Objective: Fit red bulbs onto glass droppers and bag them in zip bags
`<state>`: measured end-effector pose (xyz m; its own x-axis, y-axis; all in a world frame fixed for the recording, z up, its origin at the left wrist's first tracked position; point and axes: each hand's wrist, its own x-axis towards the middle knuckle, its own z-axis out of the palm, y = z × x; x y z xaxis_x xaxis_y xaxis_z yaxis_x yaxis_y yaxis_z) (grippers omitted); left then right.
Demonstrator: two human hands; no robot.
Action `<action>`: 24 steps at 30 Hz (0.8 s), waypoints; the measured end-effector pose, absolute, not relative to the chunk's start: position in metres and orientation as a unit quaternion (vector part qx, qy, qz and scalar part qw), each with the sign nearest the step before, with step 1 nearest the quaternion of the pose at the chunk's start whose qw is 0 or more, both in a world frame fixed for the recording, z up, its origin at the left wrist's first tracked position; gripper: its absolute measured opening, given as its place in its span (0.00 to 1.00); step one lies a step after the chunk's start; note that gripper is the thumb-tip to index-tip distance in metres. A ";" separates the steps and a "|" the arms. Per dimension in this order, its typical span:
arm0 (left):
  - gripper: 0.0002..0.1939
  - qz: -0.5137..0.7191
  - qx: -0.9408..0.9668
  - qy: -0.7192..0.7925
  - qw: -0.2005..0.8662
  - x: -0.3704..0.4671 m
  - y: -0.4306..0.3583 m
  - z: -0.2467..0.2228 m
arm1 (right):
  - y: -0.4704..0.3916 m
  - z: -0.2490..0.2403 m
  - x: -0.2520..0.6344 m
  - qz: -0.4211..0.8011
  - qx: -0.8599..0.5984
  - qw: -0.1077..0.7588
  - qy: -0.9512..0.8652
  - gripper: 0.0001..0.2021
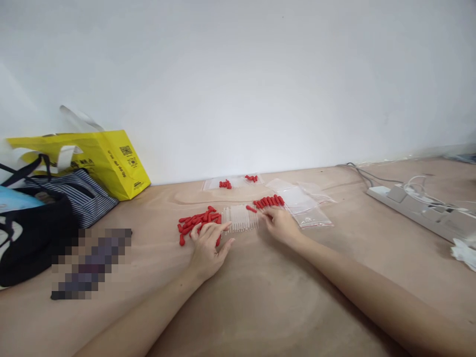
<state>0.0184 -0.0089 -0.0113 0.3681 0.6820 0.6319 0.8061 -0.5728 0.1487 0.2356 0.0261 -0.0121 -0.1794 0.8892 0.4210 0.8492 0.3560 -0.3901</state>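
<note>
Desk (pixel 267 297): left grip (pixel 208 248) loosely spread at red pieces (pixel 203 218); right grip (pixel 280 225) narrow, contents indiscernible. Apparently arranging; next needs fine pinching.

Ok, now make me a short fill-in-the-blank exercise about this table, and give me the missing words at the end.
1. The left hand is at a heap of bulb-shaped pieces coloured ____.
2. In the picture, the row of thin tubes lies between the left hand and the ____ hand.
3. The big bag with pale handles is mainly ____.
4. The power strip is ____.

Missing words: red; right; yellow; white.
</note>
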 end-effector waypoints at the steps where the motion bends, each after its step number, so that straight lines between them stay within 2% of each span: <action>1: 0.15 -0.332 -0.822 -0.453 0.096 0.018 -0.009 -0.011 | 0.033 -0.009 0.237 0.028 -0.604 0.289 -0.742 0.13; 4: 0.12 -0.334 -0.813 -0.464 0.112 0.018 -0.009 -0.010 | 0.048 -0.003 0.236 0.012 -0.685 0.241 -0.687 0.15; 10: 0.10 -0.308 -0.765 -0.544 0.157 0.009 -0.009 -0.009 | 0.055 -0.004 0.225 -0.020 -0.713 0.187 -0.675 0.15; 17: 0.11 -0.248 -0.763 -0.570 0.178 0.001 -0.007 -0.012 | 0.060 -0.007 0.224 -0.016 -0.725 0.171 -0.667 0.13; 22: 0.10 -0.254 -0.764 -0.561 0.192 0.001 -0.006 -0.013 | 0.058 -0.002 0.221 -0.004 -0.715 0.204 -0.668 0.14; 24: 0.10 -0.266 -0.763 -0.554 0.202 0.001 -0.007 -0.012 | 0.058 0.001 0.217 0.020 -0.716 0.192 -0.671 0.13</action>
<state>0.0013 -0.0067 -0.0119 0.2458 0.7372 0.6294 0.9522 -0.3052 -0.0144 0.2166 0.0581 0.0012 0.0991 0.9683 0.2294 0.9529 -0.0259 -0.3023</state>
